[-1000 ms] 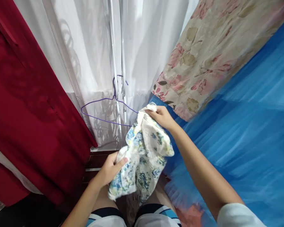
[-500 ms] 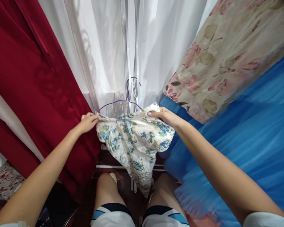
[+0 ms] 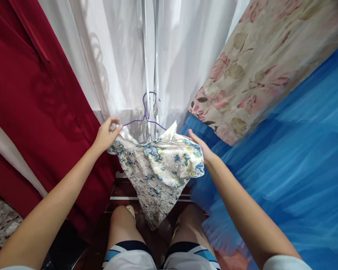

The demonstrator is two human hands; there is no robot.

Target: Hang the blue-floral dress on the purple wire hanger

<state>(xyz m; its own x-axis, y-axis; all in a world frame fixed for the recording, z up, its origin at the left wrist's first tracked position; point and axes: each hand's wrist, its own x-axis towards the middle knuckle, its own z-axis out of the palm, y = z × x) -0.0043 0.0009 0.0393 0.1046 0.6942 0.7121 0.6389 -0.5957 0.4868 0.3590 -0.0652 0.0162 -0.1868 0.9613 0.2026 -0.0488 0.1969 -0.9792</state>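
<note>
A white blouse [image 3: 160,165] with blue and green flowers hangs on a thin purple hanger [image 3: 145,108], its neckline spread over the hanger's arms. At the blouse's left shoulder, my left hand [image 3: 108,133] pinches the cloth between thumb and fingers near the hanger's end. My right hand [image 3: 201,146] is against the right sleeve; its thumb is lifted away from the cloth, while most of its fingers are hidden behind the fabric. The blouse's lower part narrows and hangs down between my knees.
White curtains [image 3: 118,56] with hanging ribbons [image 3: 146,45] are straight ahead. Dark red cloth [image 3: 45,93] hangs on the left. A beige flowered fabric [image 3: 242,75] and blue tulle [image 3: 270,157] hang on the right. My legs [image 3: 124,225] are below.
The blouse's neckline now sits wider and flatter on the hanger. My left hand has moved up slightly at the shoulder. My right thumb has come off the cloth and points up.
</note>
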